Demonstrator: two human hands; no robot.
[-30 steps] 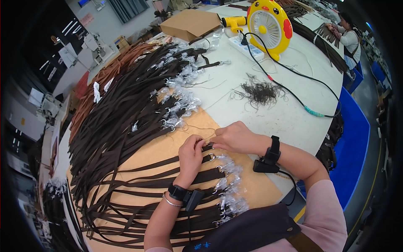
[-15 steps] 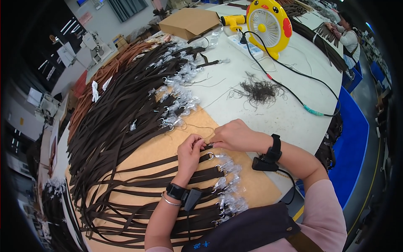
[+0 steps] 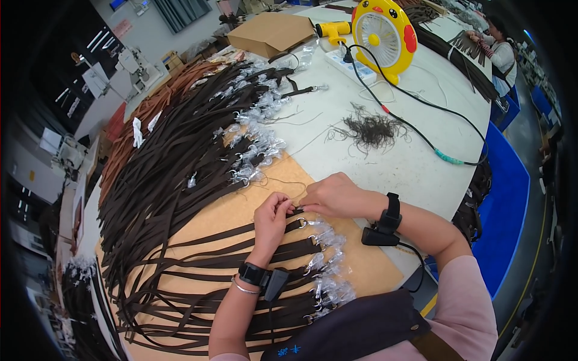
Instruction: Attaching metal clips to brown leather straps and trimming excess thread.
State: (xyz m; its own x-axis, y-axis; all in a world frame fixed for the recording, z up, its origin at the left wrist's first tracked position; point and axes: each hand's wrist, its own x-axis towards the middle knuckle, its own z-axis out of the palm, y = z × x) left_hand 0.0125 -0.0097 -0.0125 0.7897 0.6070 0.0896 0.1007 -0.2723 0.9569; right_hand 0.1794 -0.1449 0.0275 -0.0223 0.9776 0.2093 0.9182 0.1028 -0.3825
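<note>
Close together over a tan board (image 3: 361, 265), my two hands work at the end of a dark brown strap (image 3: 299, 210). My left hand (image 3: 271, 218) pinches the strap end between thumb and fingers. My right hand (image 3: 335, 196) is closed at the same spot, its fingertips pressed together; what exactly they grip is hidden. A loose dark thread (image 3: 288, 182) curls on the board just beyond the fingertips. Nearer me, a row of similar straps (image 3: 205, 263) lies spread out, their metal rings and clear plastic-wrapped ends (image 3: 328, 234) toward the right. My left forearm crosses over these straps.
A large heap of dark straps (image 3: 174, 138) covers the left, with reddish-brown ones (image 3: 171, 87) behind. Beyond my hands lie a tangle of thread scraps (image 3: 372, 129), a yellow fan (image 3: 385, 39), a black cable (image 3: 427, 139) and a cardboard box (image 3: 274, 33). A blue bin (image 3: 506, 204) stands right; another person (image 3: 500, 57) works far right.
My right hand has shifted very slightly to the left. Both hands stay closed at the strap end, and the rest looks the same.
</note>
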